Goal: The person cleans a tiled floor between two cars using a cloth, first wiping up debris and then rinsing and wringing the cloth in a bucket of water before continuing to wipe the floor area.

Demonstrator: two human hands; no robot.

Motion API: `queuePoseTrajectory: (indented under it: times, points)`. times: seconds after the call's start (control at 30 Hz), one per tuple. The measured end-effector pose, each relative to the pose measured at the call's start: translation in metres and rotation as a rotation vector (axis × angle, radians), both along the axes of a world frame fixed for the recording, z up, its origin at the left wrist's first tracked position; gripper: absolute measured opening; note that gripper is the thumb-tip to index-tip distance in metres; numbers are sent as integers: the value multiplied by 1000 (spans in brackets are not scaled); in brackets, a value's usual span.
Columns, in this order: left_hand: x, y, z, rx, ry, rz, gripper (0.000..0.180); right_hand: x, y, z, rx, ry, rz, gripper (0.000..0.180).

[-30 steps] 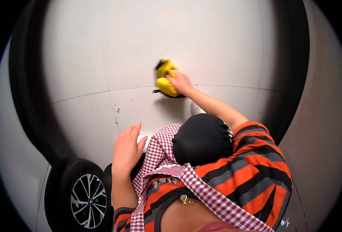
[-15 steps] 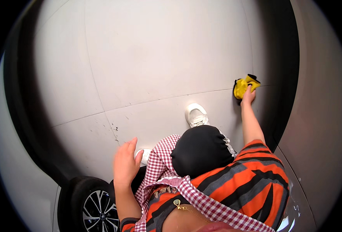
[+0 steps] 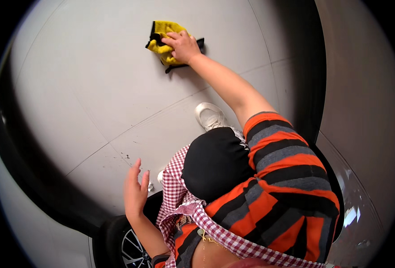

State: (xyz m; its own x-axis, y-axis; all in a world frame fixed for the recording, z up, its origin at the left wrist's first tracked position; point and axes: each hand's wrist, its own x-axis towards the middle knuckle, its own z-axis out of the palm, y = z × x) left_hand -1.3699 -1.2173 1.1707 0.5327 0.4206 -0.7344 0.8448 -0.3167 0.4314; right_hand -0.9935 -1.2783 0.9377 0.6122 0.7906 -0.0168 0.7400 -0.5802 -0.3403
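Note:
Ahead of me, my right hand [image 3: 182,47] presses a crumpled yellow cloth [image 3: 165,27] with black edging against the pale floor. Its fingers curl over the folds, and part of the cloth is hidden under the hand. My left hand [image 3: 136,190] hangs in the air at lower left, near my left side. Nothing is in it, and its thumb stands apart from the fingers.
Pale floor tiles [image 3: 99,58] with thin seams and dark specks [image 3: 125,156] lie before me. A wheel [image 3: 135,250] stands at lower left. Dark curved edges run along both sides, with a glossy grey panel [image 3: 363,111] at right. My white shoe [image 3: 211,115] is mid-floor.
My right hand has swept the cloth from the right side of the floor leftward and farther ahead. The left hand has shifted slightly left and stays empty. My view has turned a little.

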Motion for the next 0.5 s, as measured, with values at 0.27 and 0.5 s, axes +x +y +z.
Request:
queuePoseTrajectory:
  times: [0.27,0.5]
  points:
    - [-19,8,-22,75,140,-84,41,112,-204,22,330,139,-456,53]
    - [-18,7,-33,25,215,-61,41,20,-456,4,377,132,-1718,45]
